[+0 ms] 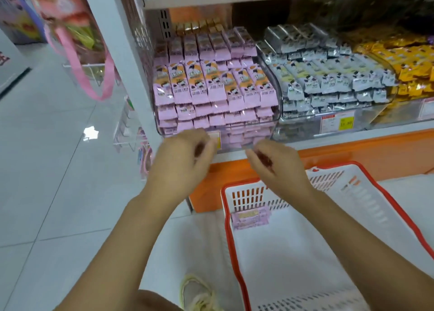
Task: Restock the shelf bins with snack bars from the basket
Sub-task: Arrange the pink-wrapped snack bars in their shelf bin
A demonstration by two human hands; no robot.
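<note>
Seen from the head camera, both hands are raised at the lower front edge of the clear bin [276, 106] that holds the pink snack bars [211, 87]. The left hand [185, 160] has its fingers curled inward just beside a small price label [215, 139] on the bin's front. The right hand [279, 167] is curled likewise, its fingertips near the bin's lower right corner. Motion blur hides whether either hand pinches anything, so I cannot tell. The bin is stacked full in neat rows, above and beyond both hands. Under the right forearm sits the white basket [227, 228] with a red rim, near the orange shelf base [364, 155]. One pink bar [250, 218] lies at the basket's far end, below the hands and touched by neither. The wrappers show a cartoon figure over orange and pink (their print is too small to read). To the right stand a bin of silver-grey bars [328, 75] and a heap of yellow packs [411, 68]. A red-and-yellow price tag [337, 124] sits below the grey bars, its figures too blurred to read.
</note>
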